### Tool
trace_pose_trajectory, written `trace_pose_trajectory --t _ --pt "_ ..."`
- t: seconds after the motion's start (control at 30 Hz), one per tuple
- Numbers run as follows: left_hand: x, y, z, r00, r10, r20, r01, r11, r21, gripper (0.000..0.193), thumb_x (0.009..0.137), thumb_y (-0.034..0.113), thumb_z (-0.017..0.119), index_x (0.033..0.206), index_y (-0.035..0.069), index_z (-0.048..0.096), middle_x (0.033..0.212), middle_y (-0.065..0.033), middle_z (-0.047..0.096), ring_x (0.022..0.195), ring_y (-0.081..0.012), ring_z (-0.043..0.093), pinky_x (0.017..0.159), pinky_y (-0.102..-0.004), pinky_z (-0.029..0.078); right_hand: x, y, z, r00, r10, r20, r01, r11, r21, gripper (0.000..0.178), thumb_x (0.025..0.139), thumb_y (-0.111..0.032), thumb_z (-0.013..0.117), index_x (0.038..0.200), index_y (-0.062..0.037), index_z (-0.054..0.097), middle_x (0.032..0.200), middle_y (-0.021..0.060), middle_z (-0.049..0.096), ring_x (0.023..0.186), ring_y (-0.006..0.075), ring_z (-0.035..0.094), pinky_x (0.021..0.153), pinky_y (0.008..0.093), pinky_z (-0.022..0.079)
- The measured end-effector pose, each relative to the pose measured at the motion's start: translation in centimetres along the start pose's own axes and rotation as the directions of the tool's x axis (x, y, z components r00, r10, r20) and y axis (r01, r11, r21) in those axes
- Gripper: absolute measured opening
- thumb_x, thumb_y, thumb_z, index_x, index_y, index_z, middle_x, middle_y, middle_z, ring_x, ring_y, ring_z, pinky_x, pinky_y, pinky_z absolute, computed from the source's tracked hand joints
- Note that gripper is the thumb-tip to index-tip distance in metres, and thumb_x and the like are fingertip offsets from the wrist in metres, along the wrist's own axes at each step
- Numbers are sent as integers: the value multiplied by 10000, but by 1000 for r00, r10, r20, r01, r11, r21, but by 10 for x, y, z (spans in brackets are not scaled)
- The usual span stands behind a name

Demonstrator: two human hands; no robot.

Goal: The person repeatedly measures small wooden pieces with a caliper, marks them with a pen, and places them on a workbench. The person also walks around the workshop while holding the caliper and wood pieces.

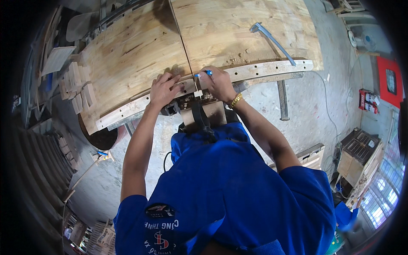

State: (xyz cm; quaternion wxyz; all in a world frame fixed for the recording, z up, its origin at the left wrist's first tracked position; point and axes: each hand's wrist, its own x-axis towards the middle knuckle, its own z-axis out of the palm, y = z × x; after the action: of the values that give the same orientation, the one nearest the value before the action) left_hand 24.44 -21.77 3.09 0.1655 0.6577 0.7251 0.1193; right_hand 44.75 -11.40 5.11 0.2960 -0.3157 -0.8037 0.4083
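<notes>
A long pale wooden strip (258,69) with a row of dark holes lies along the near edge of the wooden tabletop (229,32). My left hand (165,89) rests on the strip with its fingers spread, left of the dark seam in the top. Just right of the seam, my right hand (219,85) is closed around a blue pen (208,72), held low over the strip. A small pale wood block (198,93) sits between my hands at the strip's near side. Below my left hand is the end of a dark square metal tube (170,109).
A blue-grey metal bar with a wider head (274,42) lies on the right of the top, overlapping the strip. Wood shavings (243,55) are scattered nearby. Cut wood pieces (78,87) are stacked at the left edge. A metal leg (282,102) stands at right.
</notes>
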Motion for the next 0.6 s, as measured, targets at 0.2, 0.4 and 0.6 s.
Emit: trace_pose_trajectory --t 0.2,0.4,0.6 --pt "-2 -3 4 1000 2 -14 -3 1000 -8 405 757 347 619 1103 137 635 1014 -69 545 986 -258 510 846 -380 404 0 0 1 1000 13 10 -13 1000 27 141 844 -145 555 887 -12 572 803 201 585 755 385 573 670 429 468" --pt "-2 -4 4 1000 -11 10 11 1000 3 401 761 348 618 1100 133 637 1018 -73 550 989 -261 513 843 -384 410 2 -5 0 999 28 25 -29 1000 12 130 841 -130 550 887 -10 570 794 203 587 743 388 572 656 432 466" --pt "1 -1 3 1000 10 -3 -10 1000 13 396 767 359 615 1093 136 640 1010 -74 552 975 -260 520 833 -375 414 3 -8 -7 999 38 -27 -38 999 -9 151 863 -148 532 858 -3 574 768 177 596 711 355 585 643 400 468"
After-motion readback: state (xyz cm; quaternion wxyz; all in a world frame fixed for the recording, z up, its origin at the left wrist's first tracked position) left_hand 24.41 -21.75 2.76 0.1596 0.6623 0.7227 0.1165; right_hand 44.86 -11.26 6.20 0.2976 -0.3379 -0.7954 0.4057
